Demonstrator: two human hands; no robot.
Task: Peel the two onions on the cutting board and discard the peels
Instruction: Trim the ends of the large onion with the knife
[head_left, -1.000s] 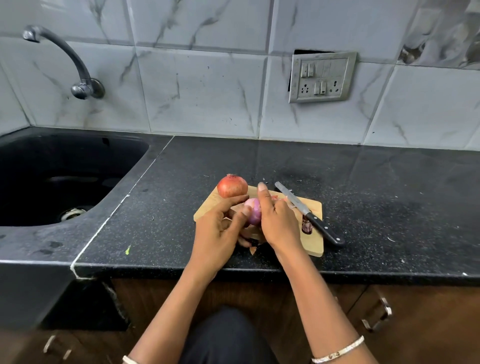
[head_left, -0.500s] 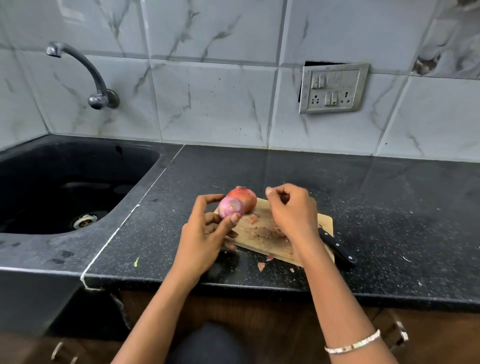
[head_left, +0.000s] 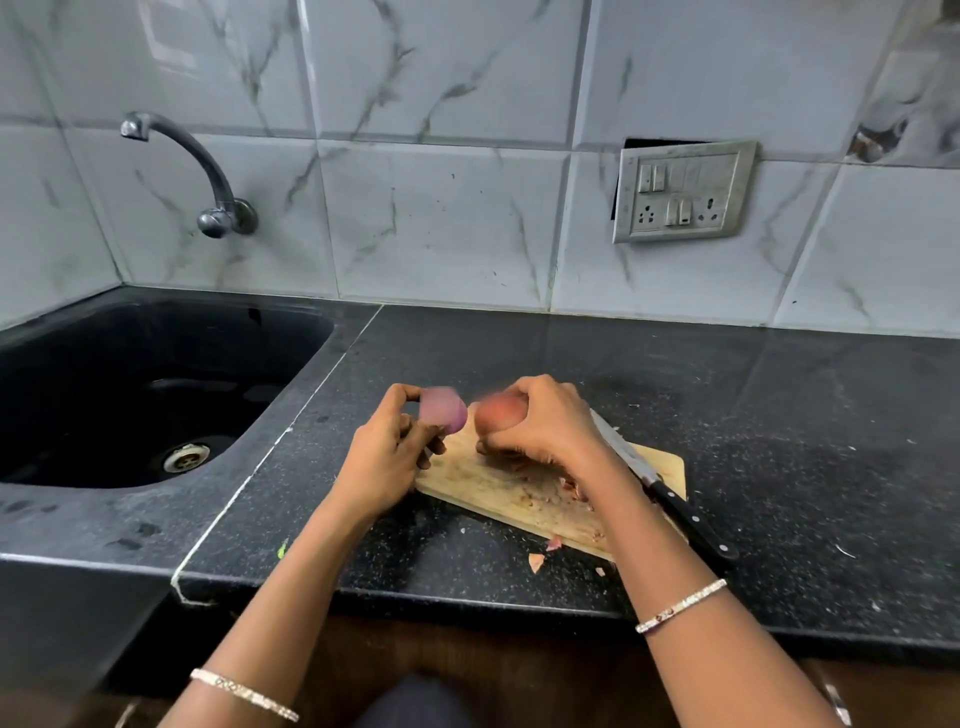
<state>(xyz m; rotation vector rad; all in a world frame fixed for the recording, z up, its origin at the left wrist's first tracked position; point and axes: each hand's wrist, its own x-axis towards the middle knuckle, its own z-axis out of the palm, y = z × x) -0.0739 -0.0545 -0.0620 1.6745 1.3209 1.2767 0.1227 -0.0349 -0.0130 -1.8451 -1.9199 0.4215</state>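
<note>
My left hand (head_left: 384, 457) holds a peeled purple onion (head_left: 442, 410) just above the left end of the wooden cutting board (head_left: 493, 486). Next to it, my right hand (head_left: 545, 423) grips the second onion (head_left: 496, 413), still in its red-brown skin, over the board's far edge. Both onions are blurred by motion. Scraps of peel (head_left: 569, 488) lie on the board under my right wrist, and a few bits of peel (head_left: 536, 561) lie on the counter in front of it.
A black-handled knife (head_left: 670, 499) lies along the board's right side, blade pointing away. A black sink (head_left: 130, 395) with a tap (head_left: 208, 171) is at the left. The black counter (head_left: 779, 415) extends right. A switch plate (head_left: 683, 192) is on the tiled wall.
My right hand let go of the peeled onion and moved onto the unpeeled one, gripping it. My left hand carried the peeled onion up and to the left.
</note>
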